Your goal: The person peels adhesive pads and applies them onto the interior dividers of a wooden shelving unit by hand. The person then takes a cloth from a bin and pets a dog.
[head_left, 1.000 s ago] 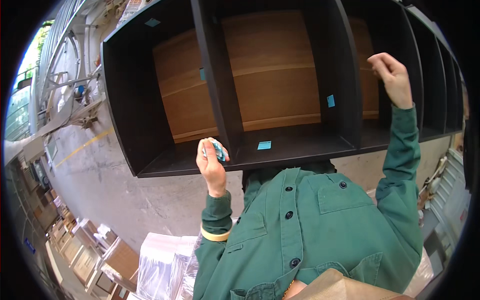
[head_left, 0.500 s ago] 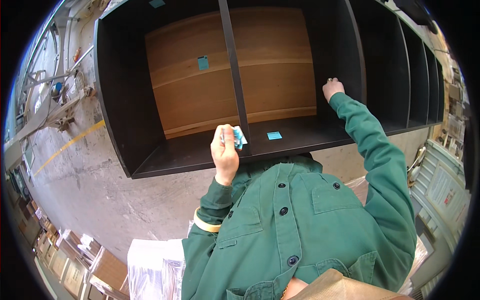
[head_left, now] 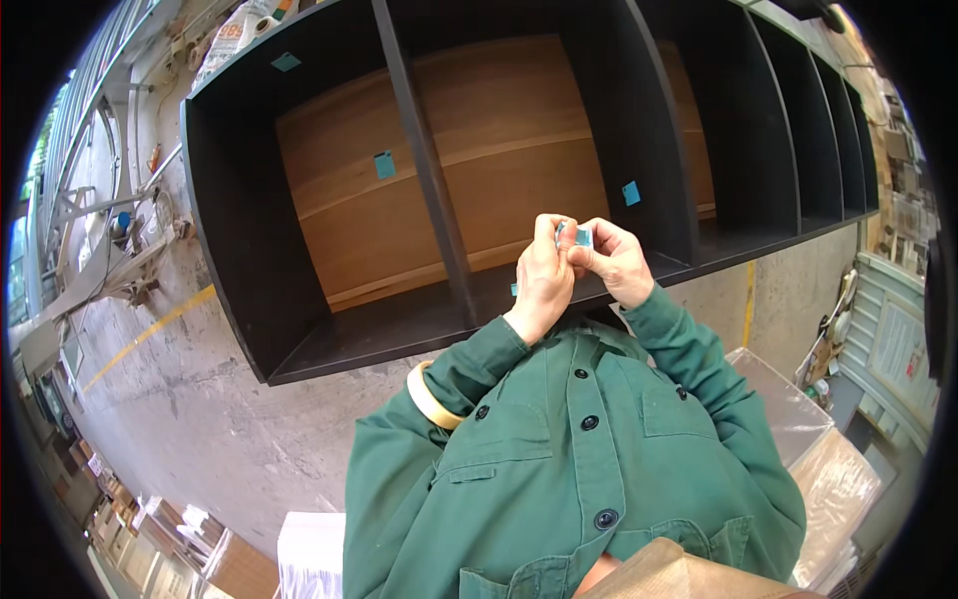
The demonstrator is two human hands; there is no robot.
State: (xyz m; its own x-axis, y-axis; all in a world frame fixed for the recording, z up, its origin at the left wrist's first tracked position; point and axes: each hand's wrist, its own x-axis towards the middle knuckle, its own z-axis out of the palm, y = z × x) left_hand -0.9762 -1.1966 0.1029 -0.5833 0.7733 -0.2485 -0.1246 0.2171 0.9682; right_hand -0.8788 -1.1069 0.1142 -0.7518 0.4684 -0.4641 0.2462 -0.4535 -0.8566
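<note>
at the left, a yellow line [head_left: 150, 337] runs on the grey floor [head_left: 249, 439]. next is the black cabinet [head_left: 239, 215]; its left compartment shows two blue labels [head_left: 385, 165]. a pale yellow ring [head_left: 421, 392] goes around the left sleeve [head_left: 474, 364]. the left hand [head_left: 542, 282] grasps small blue cards [head_left: 584, 238], before the second compartment. the right hand [head_left: 621, 268], just beside it, pinches the same cards between thumb and fingers. further right, another blue label [head_left: 631, 193] is on the divider [head_left: 659, 150].
</note>
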